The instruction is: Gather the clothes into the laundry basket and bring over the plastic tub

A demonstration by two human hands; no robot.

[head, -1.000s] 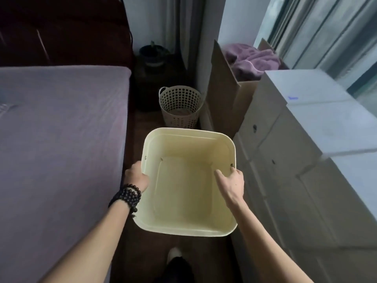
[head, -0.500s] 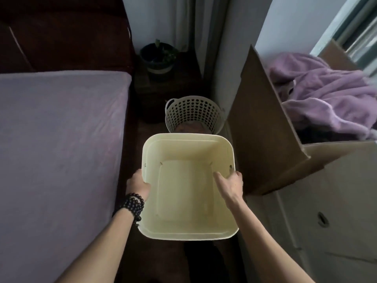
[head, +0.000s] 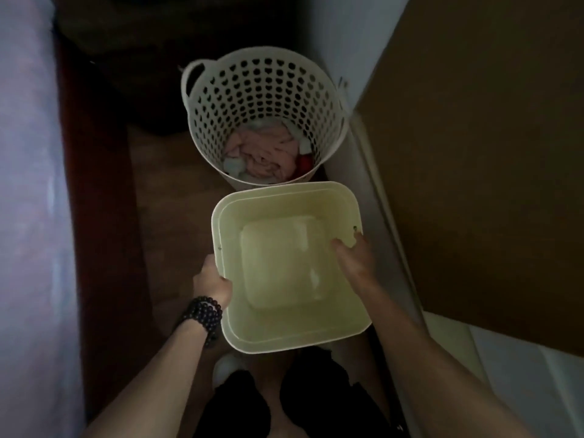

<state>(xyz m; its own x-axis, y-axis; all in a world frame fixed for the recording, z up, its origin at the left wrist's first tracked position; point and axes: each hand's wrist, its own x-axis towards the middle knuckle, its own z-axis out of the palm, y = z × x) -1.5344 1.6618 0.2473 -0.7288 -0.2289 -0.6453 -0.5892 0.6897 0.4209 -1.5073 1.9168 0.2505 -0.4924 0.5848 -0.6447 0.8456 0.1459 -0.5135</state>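
I hold an empty pale-yellow square plastic tub [head: 284, 330] in front of me with both hands. My left hand [head: 211, 284], with a dark bead bracelet at the wrist, grips its left rim. My right hand [head: 355, 257] grips the right rim with the fingers inside the tub. Just beyond the tub's far edge stands a white perforated laundry basket [head: 262, 99] on the floor. Pink and pale clothes [head: 262, 153] lie at its bottom.
A bed with a lilac sheet [head: 28, 216] runs along the left, its dark frame beside the brown floor [head: 170, 197] of a narrow aisle. A large cardboard box [head: 474, 153] stands close on the right, a white surface [head: 521, 374] below it. The scene is dim.
I have moved forward along the aisle with the tub; the laundry basket is now much closer, right beyond the tub's far rim. The view tilted down and darkened. Both grips are unchanged.
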